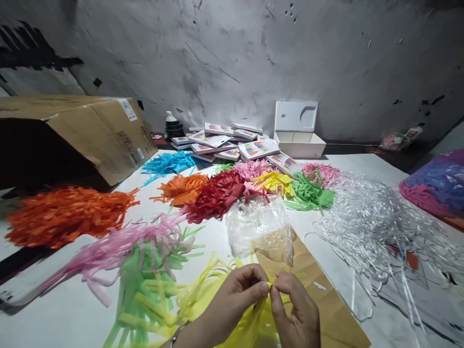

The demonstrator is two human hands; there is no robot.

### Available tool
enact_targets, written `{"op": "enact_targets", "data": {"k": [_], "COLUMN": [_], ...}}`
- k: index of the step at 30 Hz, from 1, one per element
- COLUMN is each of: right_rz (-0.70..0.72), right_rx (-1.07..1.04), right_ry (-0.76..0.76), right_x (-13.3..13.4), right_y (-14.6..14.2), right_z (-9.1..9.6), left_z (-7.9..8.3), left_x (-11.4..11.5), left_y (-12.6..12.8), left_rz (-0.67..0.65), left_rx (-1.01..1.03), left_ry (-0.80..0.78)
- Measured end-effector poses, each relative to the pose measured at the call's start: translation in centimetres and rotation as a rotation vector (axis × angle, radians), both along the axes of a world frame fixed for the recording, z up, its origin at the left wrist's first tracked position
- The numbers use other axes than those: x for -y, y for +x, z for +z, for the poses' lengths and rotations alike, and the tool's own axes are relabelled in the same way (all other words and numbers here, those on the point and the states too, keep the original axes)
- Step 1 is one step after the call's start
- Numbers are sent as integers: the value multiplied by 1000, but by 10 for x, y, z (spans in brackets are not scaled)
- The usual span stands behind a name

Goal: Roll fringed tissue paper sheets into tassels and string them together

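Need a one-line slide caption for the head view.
Left hand and right hand pinch yellow fringe, with a clear plastic bag and tangled white strands beyond.

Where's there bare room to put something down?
Bare tabletop shows at front left, beside the pale green fringe, and at back right, between the open white box and the stuffed bag.

It's crowded across the middle with flat boxes, red fringe and yellow fringe, and at right with silver strips.
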State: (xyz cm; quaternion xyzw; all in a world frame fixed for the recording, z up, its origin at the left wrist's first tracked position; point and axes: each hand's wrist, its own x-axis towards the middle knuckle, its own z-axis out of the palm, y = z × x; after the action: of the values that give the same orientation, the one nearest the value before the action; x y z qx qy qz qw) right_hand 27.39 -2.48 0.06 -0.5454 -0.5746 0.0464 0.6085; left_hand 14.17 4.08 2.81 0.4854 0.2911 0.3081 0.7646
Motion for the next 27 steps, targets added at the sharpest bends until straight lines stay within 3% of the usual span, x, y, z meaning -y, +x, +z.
{"op": "enact_targets", "data": {"k": [3, 8, 15, 18, 21, 23, 27], "right_rz": [-21, 119, 23, 8, 2, 10, -95], "right_rx": [95, 301, -62, -80, -53, -20, 13], "right_ry": [72, 114, -7, 25, 69, 93, 44], "right_x": [1, 1, 4, 5, 6, 6, 5], "right_y": [5, 19, -7, -18, -19, -17, -14], "right_z": [0, 6, -2, -12, -21, -22, -19], "left_z": [3, 5, 0, -1, 0, 2, 8], "left_x": [-1, -1, 1, 1, -1, -4, -11], "left_y": [-1, -5, -6, -6, -9, -12, -16], "left_rz": [-32, -103, 83, 128, 47, 34, 61], "left_rx": [-24, -39, -96, -81, -105, -181, -281], "left_ry": [16, 47, 275, 188, 116, 250, 728]}}
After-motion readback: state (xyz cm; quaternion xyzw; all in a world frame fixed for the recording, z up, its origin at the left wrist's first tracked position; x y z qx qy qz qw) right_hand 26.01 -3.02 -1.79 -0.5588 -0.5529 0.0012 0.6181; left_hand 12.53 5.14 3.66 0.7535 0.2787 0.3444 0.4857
